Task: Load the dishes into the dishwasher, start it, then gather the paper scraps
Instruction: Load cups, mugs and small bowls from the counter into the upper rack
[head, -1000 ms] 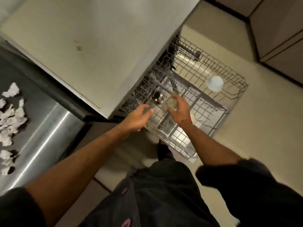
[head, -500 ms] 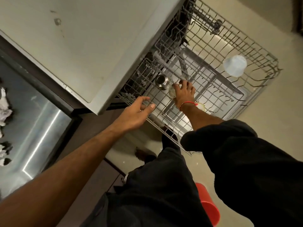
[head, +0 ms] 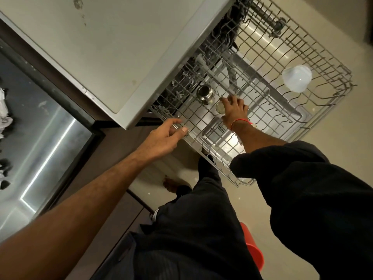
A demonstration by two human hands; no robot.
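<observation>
Gripping a small clear glass (head: 220, 107) in the grey wire dishwasher rack (head: 327, 57), the right hand (head: 235, 111) sits beside a steel cup (head: 205, 93); the left hand (head: 164, 136), fingers loosely curled, touches the rack's near edge.

Dim, warm indoor light; bright glare streaks on steel worktop (head: 46, 138); strong wide-angle bending at edges; dark clothing underexposed; slight softness overall.
</observation>
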